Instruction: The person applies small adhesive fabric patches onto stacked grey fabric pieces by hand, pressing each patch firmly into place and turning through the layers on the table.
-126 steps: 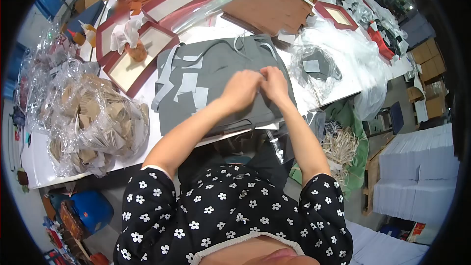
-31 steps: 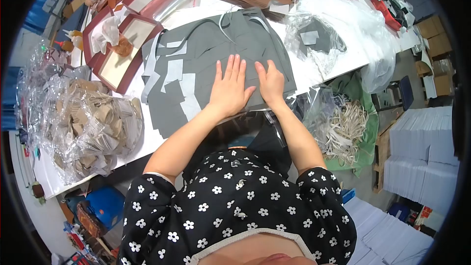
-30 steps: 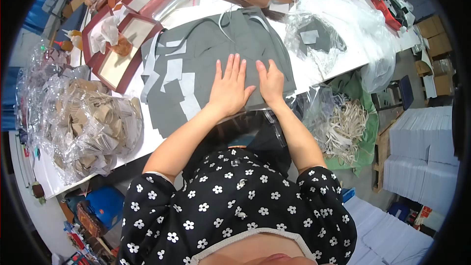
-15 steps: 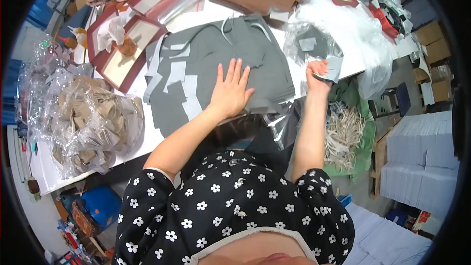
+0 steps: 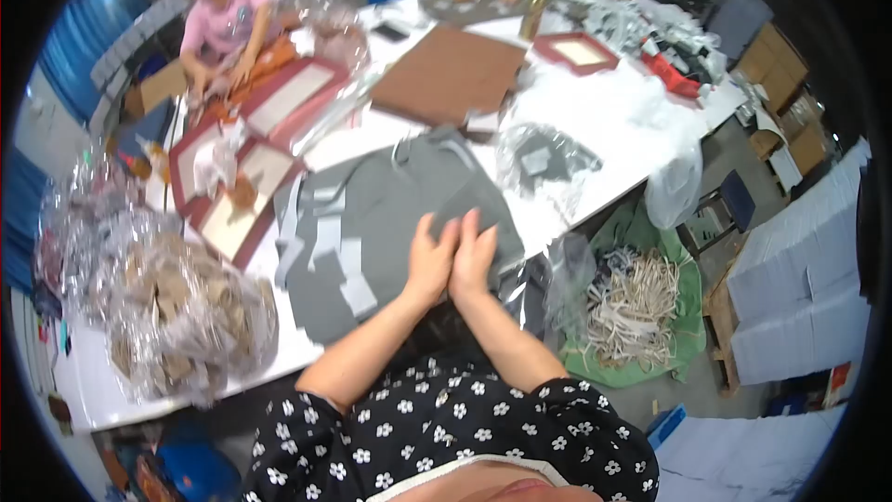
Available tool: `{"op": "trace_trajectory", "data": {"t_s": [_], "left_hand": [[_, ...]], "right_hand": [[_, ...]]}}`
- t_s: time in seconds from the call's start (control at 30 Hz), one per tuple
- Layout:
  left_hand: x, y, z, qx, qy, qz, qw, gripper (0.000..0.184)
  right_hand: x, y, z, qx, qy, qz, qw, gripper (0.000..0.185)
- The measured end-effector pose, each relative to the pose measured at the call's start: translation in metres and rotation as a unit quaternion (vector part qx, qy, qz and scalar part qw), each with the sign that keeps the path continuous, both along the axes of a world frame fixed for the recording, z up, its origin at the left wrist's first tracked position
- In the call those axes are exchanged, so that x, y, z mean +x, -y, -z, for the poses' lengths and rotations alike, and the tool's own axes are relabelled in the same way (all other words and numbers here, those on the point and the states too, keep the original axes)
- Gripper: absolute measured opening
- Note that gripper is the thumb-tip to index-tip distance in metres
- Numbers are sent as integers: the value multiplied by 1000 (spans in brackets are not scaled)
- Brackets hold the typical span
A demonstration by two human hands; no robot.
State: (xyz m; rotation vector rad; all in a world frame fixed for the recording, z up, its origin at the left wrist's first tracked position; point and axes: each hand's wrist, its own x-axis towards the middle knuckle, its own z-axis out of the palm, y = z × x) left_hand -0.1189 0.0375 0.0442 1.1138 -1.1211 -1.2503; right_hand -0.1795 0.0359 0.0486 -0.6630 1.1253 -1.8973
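Grip: both hands released, fingers extended and closed around nothing visible; some motion blur on them. Left hand (image 5: 432, 260) and right hand (image 5: 471, 260) sit side by side, apparently touching along their inner edges, over the near edge of the grey stack (image 5: 409, 191); contact pressure cannot be told. The stack lies flat on the white table (image 5: 88, 381), directly in front of the wearer, with pale grey pieces (image 5: 328, 234) scattered over its left part. Just beyond its right side: a clear plastic bag (image 5: 567, 172) with dark grey material inside. Behind the stack, a brown stack (image 5: 451, 74). To the left, dark-red framed trays (image 5: 295, 104) with cream interiors, a crumpled white tissue (image 5: 214, 163) on one; nearer, a plastic wrap bundle (image 5: 195, 307) full of tan pieces. Below the table, right side, a green sack (image 5: 683, 316) holds tangled pale strips (image 5: 632, 316). Far left, a person in pink (image 5: 228, 19) works over orange-brown material (image 5: 269, 63).
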Motion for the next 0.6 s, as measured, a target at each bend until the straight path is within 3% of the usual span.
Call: {"op": "trace_trajectory", "data": {"t_s": [0.03,0.1,0.17,0.2,0.3,0.37,0.43,0.47,0.53,0.57,0.6], "left_hand": [[10,-1,-12,46,-11,-37,998,34],[23,2,-6,-78,33,-78,993,22],[28,-9,-35,-123,103,-80,984,16],[27,-15,-47,-24,15,-52,998,15],[26,-15,-40,-246,194,-85,946,16],[33,-17,-47,-225,249,-18,942,19],[48,-15,-49,-225,307,55,923,19],[57,-18,-53,-217,318,142,912,19],[75,-29,-58,-192,331,311,870,19],[82,-33,-55,-184,328,306,875,19],[88,-37,-52,-176,326,301,879,19]], "right_hand": [[5,-3,2,6,-45,8,999,32],[4,-7,-6,5,-46,-64,997,28],[-2,-10,-14,-56,-92,-100,989,23],[-6,-9,-22,-63,-111,-101,987,21],[-15,-10,-38,-52,-191,-119,973,15],[-30,-9,-45,-14,-273,-143,951,14],[-51,2,-35,-122,-372,-214,895,22],[-65,9,-28,-176,-417,-248,857,27],[-102,23,-25,-88,-617,-264,736,29],[-119,27,-20,-43,-702,-264,660,30],[-133,28,-11,-13,-595,-281,753,34]]}}
